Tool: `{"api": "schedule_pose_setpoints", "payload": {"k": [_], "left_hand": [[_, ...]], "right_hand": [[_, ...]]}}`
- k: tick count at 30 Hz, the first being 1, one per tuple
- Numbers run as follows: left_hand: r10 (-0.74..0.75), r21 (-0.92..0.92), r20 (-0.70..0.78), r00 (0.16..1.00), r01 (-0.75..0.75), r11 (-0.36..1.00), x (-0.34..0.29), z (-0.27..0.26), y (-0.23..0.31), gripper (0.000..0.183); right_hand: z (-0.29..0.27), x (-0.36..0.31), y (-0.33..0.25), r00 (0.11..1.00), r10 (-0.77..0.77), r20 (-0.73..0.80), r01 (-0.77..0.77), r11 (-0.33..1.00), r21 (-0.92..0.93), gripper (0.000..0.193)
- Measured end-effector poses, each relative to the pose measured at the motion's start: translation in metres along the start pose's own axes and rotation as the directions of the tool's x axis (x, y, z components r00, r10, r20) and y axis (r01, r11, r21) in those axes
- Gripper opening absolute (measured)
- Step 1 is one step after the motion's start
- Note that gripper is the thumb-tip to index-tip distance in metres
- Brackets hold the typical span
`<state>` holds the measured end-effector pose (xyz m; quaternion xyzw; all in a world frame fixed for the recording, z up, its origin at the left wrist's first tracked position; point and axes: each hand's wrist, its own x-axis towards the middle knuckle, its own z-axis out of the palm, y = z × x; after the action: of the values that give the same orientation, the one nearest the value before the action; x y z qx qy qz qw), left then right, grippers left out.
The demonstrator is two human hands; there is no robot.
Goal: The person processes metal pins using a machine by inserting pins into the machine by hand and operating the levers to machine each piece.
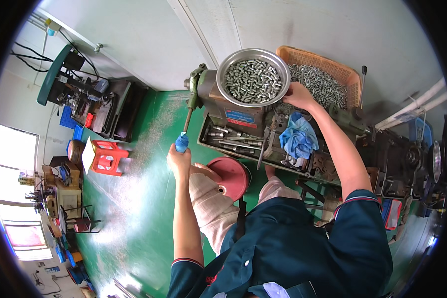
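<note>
My left hand [179,160] is wrapped round the lower end of a long machine lever [188,120], just below the blue wrapping [182,142] on its grip. The lever runs up to a green machine head [196,87]. My right hand [298,96] is beside the rim of a steel bowl [222,92] full of small metal pins [253,79]. Its fingers are closed, and what they hold, if anything, is hidden. Behind that hand stands an orange plastic basket [353,82] with more small metal parts [320,84].
A crumpled blue cloth [299,135] lies on the machine bed, beside a tray of metal tools [233,139]. A red bucket [231,176] stands below. Farther left are a red stool [109,158] and a green-topped drilling machine [55,74]. A lathe-like machine [407,159] fills the right.
</note>
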<state>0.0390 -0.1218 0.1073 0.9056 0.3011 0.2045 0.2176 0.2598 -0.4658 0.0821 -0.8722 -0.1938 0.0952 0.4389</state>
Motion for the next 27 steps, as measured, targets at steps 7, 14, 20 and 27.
{"api": "schedule_pose_setpoints", "payload": {"k": [7, 14, 20, 27], "left_hand": [[-0.015, 0.003, -0.005, 1.000, 0.015, 1.000, -0.001, -0.002, 0.002, 0.017], [-0.007, -0.016, -0.012, 1.000, 0.007, 1.000, -0.001, -0.002, 0.003, 0.017], [-0.016, 0.005, -0.002, 1.000, 0.016, 1.000, -0.001, -0.002, 0.004, 0.017], [-0.003, 0.014, 0.001, 1.000, 0.003, 1.000, 0.000, -0.001, 0.001, 0.017]], "right_hand": [[-0.004, -0.008, -0.022, 0.999, 0.047, 0.010, -0.046, 0.992, -0.121, 0.019], [-0.006, -0.012, -0.031, 0.999, 0.047, -0.014, -0.048, 0.988, -0.149, 0.019], [-0.006, -0.013, -0.030, 0.998, 0.059, -0.025, -0.063, 0.985, -0.162, 0.019], [-0.006, -0.015, -0.034, 0.997, 0.068, -0.029, -0.072, 0.978, -0.196, 0.018]]}}
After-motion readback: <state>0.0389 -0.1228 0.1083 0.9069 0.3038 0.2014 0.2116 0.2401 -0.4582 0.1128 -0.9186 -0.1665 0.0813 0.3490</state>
